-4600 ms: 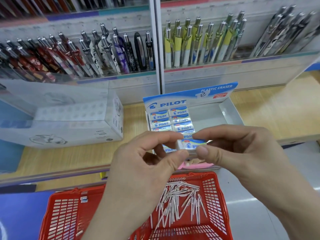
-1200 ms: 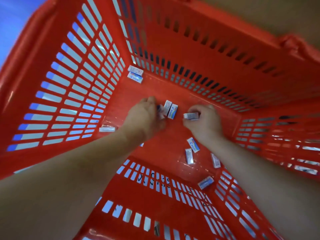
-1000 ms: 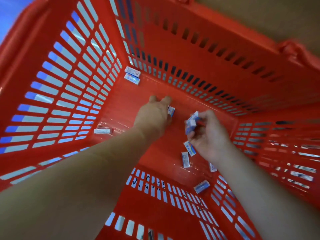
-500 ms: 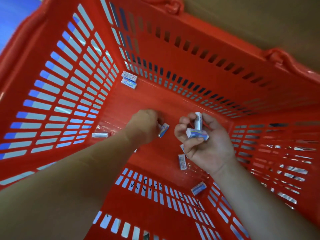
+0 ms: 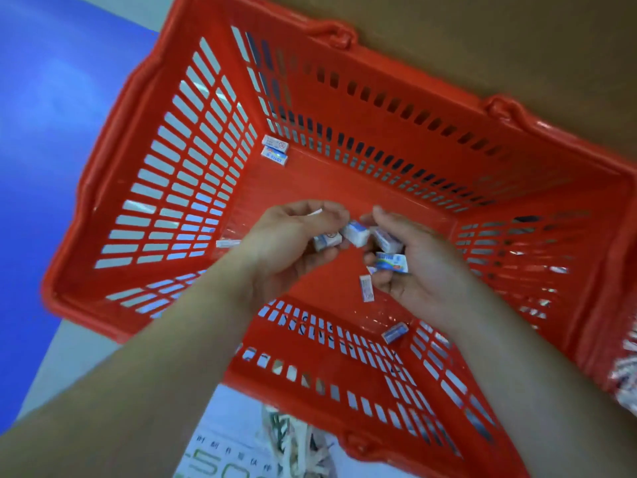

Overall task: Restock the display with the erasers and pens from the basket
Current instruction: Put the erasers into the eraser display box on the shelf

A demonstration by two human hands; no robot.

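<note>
I look straight down into the red basket (image 5: 213,188). My left hand (image 5: 289,243) holds white-and-blue erasers (image 5: 327,241) in its curled fingers. My right hand (image 5: 413,267), palm up, holds several erasers (image 5: 391,262). One eraser (image 5: 355,232) sits between the fingertips of both hands. Loose erasers lie on the basket floor: a pair in the far left corner (image 5: 274,150), one at the left wall (image 5: 227,243), one under my right hand (image 5: 366,288), one near the front wall (image 5: 394,332). The display is out of view.
The basket stands on a floor that is blue (image 5: 62,98) on the left and brown (image 5: 482,46) at the top. White printed packaging (image 5: 241,450) lies below the basket's near rim. White pens (image 5: 624,377) show blurred at the right edge.
Both hands have picked erasers off the basket floor and lifted. They have come together, and the view has pulled back so more of the basket rim shows.
</note>
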